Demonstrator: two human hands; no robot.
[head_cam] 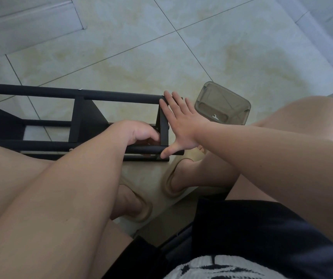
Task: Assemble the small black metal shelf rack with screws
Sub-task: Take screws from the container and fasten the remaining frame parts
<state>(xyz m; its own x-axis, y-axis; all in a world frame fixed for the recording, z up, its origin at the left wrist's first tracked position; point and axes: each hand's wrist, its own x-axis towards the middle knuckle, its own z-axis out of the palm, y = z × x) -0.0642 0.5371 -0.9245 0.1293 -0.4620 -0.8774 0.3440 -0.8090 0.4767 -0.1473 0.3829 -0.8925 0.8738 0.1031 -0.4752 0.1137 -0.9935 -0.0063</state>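
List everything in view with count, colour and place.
rack: one, black, lying on the floor, left of centre
container: one, smoky clear, on the floor right of the rack's end
wrench-shaped piece: one, small, white, inside the container
floor: pale beige tiles, all around
sandals: two, tan, on the feet below the rack
shorts: one, black, bottom right
left hand: fingers curled inside the rack's end; what it holds is hidden
right hand: flat, fingers straight, pressed against the rack's end

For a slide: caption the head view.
Open right hand braces the black metal shelf rack; left hand curls inside it, smoky plastic box nearby.
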